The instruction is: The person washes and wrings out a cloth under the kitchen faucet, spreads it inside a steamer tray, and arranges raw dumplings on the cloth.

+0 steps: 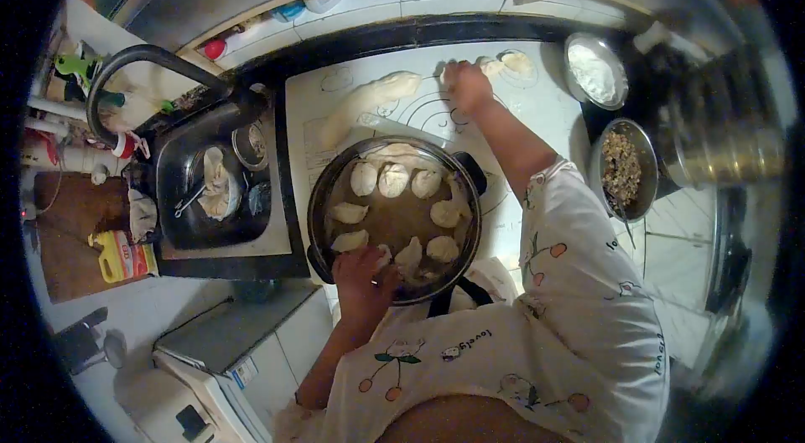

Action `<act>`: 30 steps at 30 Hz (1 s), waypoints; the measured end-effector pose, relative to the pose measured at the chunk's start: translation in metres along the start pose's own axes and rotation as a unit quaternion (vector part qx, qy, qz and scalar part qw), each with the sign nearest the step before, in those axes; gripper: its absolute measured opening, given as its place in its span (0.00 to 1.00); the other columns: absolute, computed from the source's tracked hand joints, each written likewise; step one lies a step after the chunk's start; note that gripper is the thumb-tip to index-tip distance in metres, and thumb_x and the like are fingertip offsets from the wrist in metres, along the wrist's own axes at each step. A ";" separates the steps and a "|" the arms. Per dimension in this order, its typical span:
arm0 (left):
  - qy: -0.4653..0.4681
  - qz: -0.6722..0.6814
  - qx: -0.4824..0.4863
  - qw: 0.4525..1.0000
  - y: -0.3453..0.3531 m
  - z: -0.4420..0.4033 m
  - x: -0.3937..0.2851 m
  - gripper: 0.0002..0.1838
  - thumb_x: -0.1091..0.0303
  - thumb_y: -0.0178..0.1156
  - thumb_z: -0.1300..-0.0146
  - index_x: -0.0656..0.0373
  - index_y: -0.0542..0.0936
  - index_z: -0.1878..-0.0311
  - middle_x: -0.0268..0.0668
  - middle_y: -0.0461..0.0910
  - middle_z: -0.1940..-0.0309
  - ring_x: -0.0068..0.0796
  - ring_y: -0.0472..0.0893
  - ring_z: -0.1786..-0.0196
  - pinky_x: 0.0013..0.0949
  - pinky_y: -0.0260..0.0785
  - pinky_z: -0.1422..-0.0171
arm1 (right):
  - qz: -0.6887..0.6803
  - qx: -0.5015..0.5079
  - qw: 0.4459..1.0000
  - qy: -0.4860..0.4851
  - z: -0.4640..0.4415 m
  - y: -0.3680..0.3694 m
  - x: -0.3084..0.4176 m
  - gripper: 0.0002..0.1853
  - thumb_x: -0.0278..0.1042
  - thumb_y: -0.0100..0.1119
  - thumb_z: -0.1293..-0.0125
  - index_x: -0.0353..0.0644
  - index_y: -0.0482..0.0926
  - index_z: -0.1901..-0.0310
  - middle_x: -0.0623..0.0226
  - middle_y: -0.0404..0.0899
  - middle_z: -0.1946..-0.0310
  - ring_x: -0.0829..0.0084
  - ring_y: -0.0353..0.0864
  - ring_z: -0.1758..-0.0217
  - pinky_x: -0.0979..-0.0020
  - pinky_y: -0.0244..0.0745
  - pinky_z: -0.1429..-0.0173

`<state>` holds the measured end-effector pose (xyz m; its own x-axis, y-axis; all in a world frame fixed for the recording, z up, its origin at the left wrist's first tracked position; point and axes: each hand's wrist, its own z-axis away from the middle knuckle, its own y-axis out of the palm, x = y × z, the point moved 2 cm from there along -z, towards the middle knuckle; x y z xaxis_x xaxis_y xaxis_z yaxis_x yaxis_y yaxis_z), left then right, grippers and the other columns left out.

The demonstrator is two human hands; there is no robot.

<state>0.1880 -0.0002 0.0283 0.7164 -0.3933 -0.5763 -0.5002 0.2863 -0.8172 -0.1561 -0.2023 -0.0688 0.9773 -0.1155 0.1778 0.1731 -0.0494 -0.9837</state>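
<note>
A round dark pan (394,223) stands in front of me, with several pale stuffed buns (392,181) set in a ring inside it. My left hand (362,279) is at the pan's near-left side, its fingers curled over a bun (383,257) that is mostly hidden. My right hand (468,87) reaches to the far part of the white mat (314,95). Its fingers are bent together around a small pale piece of dough, only partly visible. Beside it lie a few dough pieces (515,64), and to its left is a long dough strip (386,89).
At the right stand a bowl of white flour (594,72) and a metal bowl of chopped filling (621,168) with a utensil in it. A black sink (180,221) holding dishes is on the left, under a curved black faucet (134,57). A yellow jug (119,256) stands beyond it.
</note>
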 end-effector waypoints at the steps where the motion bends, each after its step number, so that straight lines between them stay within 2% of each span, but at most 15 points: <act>1: 0.005 0.021 -0.022 1.000 0.000 0.005 0.004 0.21 0.68 0.66 0.54 0.55 0.75 0.54 0.42 0.74 0.54 0.46 0.70 0.49 0.48 0.57 0.43 | -0.006 0.010 1.000 0.017 0.007 -0.005 0.004 0.17 0.35 0.57 0.52 0.42 0.76 0.58 0.55 0.75 0.57 0.57 0.75 0.53 0.62 0.72 0.47; 7: 0.011 0.057 -0.058 0.997 -0.002 0.013 0.011 0.20 0.73 0.65 0.54 0.56 0.75 0.54 0.43 0.73 0.56 0.46 0.70 0.51 0.44 0.59 0.44 | -0.190 0.000 0.954 -0.232 0.112 -0.039 -0.013 0.28 0.18 0.55 0.54 0.48 0.73 0.47 0.55 0.70 0.49 0.52 0.72 0.50 0.62 0.72 0.47; 9: -0.017 0.054 -0.038 0.998 -0.005 0.009 0.011 0.19 0.73 0.65 0.54 0.56 0.75 0.55 0.42 0.73 0.56 0.46 0.70 0.52 0.44 0.59 0.45 | -0.166 0.037 0.972 -0.160 0.138 -0.053 -0.035 0.28 0.19 0.57 0.55 0.49 0.72 0.47 0.54 0.68 0.47 0.53 0.72 0.49 0.63 0.72 0.47; 13: 0.008 0.022 -0.068 0.997 -0.010 -0.002 0.007 0.18 0.72 0.64 0.52 0.56 0.75 0.55 0.42 0.73 0.57 0.46 0.71 0.54 0.44 0.60 0.47 | -0.085 -0.061 0.994 0.005 0.142 -0.045 -0.075 0.23 0.26 0.62 0.55 0.42 0.74 0.52 0.54 0.74 0.59 0.54 0.73 0.55 0.60 0.71 0.54; 15: -0.001 0.038 -0.077 0.996 -0.012 -0.006 0.009 0.17 0.73 0.64 0.52 0.57 0.76 0.56 0.42 0.73 0.57 0.45 0.71 0.53 0.43 0.61 0.47 | -0.255 0.006 0.965 0.056 0.132 -0.044 -0.064 0.21 0.30 0.61 0.52 0.39 0.74 0.53 0.53 0.75 0.64 0.52 0.73 0.59 0.59 0.71 0.58; 17: -0.008 0.053 -0.098 0.994 -0.014 -0.006 0.014 0.17 0.73 0.63 0.52 0.57 0.76 0.56 0.43 0.73 0.57 0.45 0.71 0.52 0.43 0.62 0.47 | -0.124 -0.021 0.990 -0.061 0.129 -0.061 -0.039 0.21 0.33 0.61 0.51 0.39 0.74 0.53 0.53 0.75 0.65 0.51 0.74 0.60 0.59 0.71 0.57; 18: -0.011 0.063 -0.115 0.991 -0.014 -0.005 0.017 0.17 0.73 0.64 0.52 0.58 0.75 0.56 0.43 0.74 0.57 0.45 0.71 0.52 0.42 0.63 0.46 | -0.136 -0.048 0.987 -0.072 0.129 -0.057 -0.037 0.21 0.33 0.61 0.50 0.40 0.74 0.52 0.52 0.76 0.63 0.51 0.74 0.58 0.60 0.71 0.55; 21: -0.030 0.088 -0.120 0.988 -0.021 -0.002 0.021 0.18 0.74 0.64 0.53 0.58 0.75 0.56 0.44 0.74 0.57 0.45 0.72 0.51 0.41 0.64 0.46 | -0.223 0.050 0.967 0.110 0.129 -0.094 -0.010 0.24 0.33 0.62 0.51 0.41 0.73 0.49 0.50 0.76 0.58 0.51 0.73 0.53 0.60 0.72 0.53; 22: -0.038 0.097 -0.114 0.988 -0.023 0.000 0.021 0.18 0.74 0.64 0.53 0.58 0.75 0.56 0.44 0.74 0.57 0.46 0.72 0.51 0.41 0.64 0.45 | -0.203 -0.003 0.972 0.120 0.130 -0.054 -0.045 0.26 0.30 0.65 0.52 0.41 0.71 0.49 0.55 0.75 0.56 0.57 0.74 0.52 0.64 0.74 0.56; 23: -0.045 0.092 -0.107 0.989 -0.022 0.002 0.025 0.18 0.73 0.64 0.53 0.59 0.75 0.56 0.44 0.74 0.57 0.46 0.72 0.52 0.41 0.64 0.45 | -0.243 -0.023 0.966 0.080 0.130 -0.064 -0.032 0.26 0.29 0.65 0.53 0.40 0.71 0.50 0.57 0.75 0.57 0.60 0.74 0.53 0.66 0.74 0.56; 25: -0.055 0.081 -0.091 0.991 -0.019 0.008 0.032 0.18 0.73 0.64 0.53 0.59 0.75 0.56 0.45 0.75 0.57 0.46 0.73 0.52 0.42 0.64 0.46 | -0.323 -0.063 0.944 0.002 0.138 -0.098 0.017 0.26 0.28 0.67 0.54 0.39 0.70 0.51 0.62 0.74 0.60 0.66 0.75 0.55 0.70 0.74 0.58; 27: -0.036 0.079 -0.090 0.992 -0.020 0.009 0.032 0.19 0.73 0.64 0.53 0.59 0.75 0.55 0.45 0.75 0.56 0.47 0.73 0.52 0.42 0.65 0.46 | -0.485 0.057 0.872 0.033 0.143 -0.090 0.057 0.24 0.25 0.67 0.53 0.38 0.69 0.54 0.66 0.71 0.60 0.73 0.73 0.57 0.74 0.72 0.57; 28: -0.026 0.078 -0.090 0.993 -0.019 0.008 0.030 0.19 0.73 0.64 0.53 0.59 0.75 0.55 0.45 0.75 0.56 0.47 0.73 0.52 0.42 0.65 0.46 | -0.566 0.093 0.818 0.039 0.149 -0.090 0.085 0.24 0.27 0.68 0.54 0.39 0.69 0.54 0.68 0.73 0.62 0.75 0.72 0.58 0.74 0.71 0.55; 29: -0.016 0.085 -0.090 0.992 -0.018 0.007 0.031 0.20 0.73 0.64 0.53 0.59 0.74 0.54 0.45 0.75 0.56 0.46 0.73 0.53 0.42 0.65 0.47 | -0.509 0.110 0.852 0.051 0.154 -0.078 0.102 0.24 0.32 0.71 0.55 0.40 0.71 0.55 0.67 0.74 0.64 0.77 0.73 0.59 0.74 0.71 0.55; 30: -0.006 0.091 -0.089 0.992 -0.015 0.005 0.032 0.21 0.72 0.65 0.54 0.59 0.74 0.53 0.45 0.75 0.56 0.46 0.74 0.54 0.42 0.66 0.47 | -0.563 0.138 0.810 0.087 0.162 -0.061 0.120 0.26 0.37 0.72 0.55 0.39 0.72 0.55 0.65 0.76 0.64 0.77 0.74 0.58 0.73 0.72 0.55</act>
<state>0.2214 -0.0128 0.0222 0.6110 -0.3393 -0.7152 -0.6990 0.1929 -0.6886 -0.0292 -0.0521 0.0083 0.1528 -0.2909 0.9445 0.9871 -0.0007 -0.1599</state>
